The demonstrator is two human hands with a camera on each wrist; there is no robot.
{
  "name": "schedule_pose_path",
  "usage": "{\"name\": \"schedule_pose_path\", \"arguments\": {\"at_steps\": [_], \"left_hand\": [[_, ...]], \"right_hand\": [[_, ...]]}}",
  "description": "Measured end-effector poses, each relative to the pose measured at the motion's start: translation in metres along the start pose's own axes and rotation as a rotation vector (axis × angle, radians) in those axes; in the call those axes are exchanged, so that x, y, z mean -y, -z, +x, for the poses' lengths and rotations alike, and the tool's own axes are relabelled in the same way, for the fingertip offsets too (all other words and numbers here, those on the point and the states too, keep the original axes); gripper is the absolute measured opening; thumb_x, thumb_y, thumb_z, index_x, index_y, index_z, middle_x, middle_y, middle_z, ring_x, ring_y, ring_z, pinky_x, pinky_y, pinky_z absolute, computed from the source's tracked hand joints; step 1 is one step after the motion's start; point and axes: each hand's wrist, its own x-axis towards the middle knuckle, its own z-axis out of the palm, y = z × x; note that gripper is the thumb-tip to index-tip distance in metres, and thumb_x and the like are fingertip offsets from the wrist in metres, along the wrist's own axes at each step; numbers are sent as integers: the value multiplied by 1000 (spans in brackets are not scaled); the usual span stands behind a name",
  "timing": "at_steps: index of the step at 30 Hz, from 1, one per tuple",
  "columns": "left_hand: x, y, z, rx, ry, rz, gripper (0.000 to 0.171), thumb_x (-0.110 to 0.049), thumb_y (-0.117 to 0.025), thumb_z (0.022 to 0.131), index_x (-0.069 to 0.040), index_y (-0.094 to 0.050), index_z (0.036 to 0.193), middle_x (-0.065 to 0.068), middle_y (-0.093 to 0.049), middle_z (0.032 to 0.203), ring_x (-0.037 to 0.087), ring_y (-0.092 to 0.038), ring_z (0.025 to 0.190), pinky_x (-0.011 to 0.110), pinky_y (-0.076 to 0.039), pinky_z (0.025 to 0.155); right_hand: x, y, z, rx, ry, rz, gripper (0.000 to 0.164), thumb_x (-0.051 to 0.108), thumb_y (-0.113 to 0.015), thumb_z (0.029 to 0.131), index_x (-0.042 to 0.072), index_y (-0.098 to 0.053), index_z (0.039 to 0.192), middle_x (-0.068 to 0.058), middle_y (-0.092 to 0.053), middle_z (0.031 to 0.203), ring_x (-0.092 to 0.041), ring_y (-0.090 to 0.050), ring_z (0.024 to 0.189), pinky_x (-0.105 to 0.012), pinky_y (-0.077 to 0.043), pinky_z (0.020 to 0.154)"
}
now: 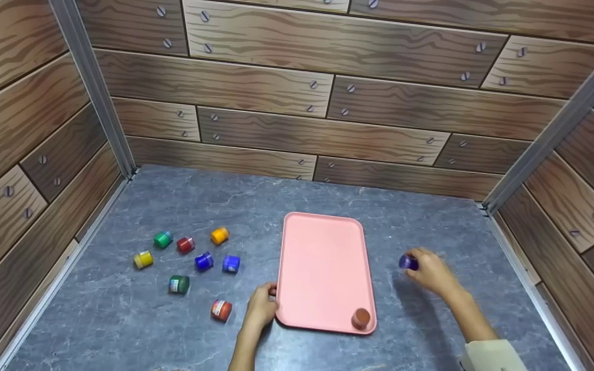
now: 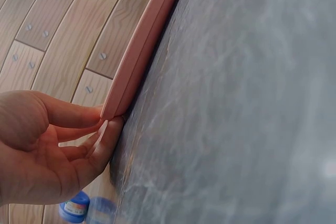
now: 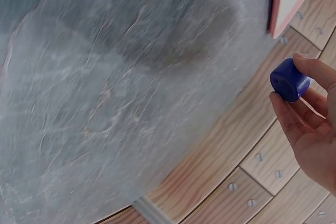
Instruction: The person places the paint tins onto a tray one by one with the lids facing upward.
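A pink tray lies on the grey marbled surface. At its lower left side my left hand pinches the rim between thumb and fingers, as the left wrist view shows closely at the tray's edge. To the right of the tray, my right hand holds a small dark blue paint jar above the surface. In the right wrist view the thumb and fingers grip that jar by its sides. One brown paint jar stands in the tray's near right corner.
Left of the tray several paint jars are scattered: orange, red, green, yellow, dark green, two blue ones and an orange-red one. Wood-patterned walls enclose the surface on three sides.
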Motion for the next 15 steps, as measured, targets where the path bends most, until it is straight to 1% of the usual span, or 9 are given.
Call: {"name": "schedule_pose_path", "arguments": {"at_steps": [7,15], "left_hand": [[-1,1,0,7,-3,-2,42,15,-56,62,9,-60,103,9,-61,84,25,-56,78,37,-45,69],[0,1,0,1,-28,-2,41,16,-52,62,11,-60,102,10,-62,82,24,-56,75,35,-45,66]], "right_hand": [[15,-6,-2,-19,23,-2,31,4,-78,67,-3,-62,93,-14,-59,87,-34,-58,82,-47,-48,71],[30,-11,-8,-29,40,47,33,2,-78,65,-3,-62,94,-13,-59,87,-32,-59,81,-45,-49,71]]}}
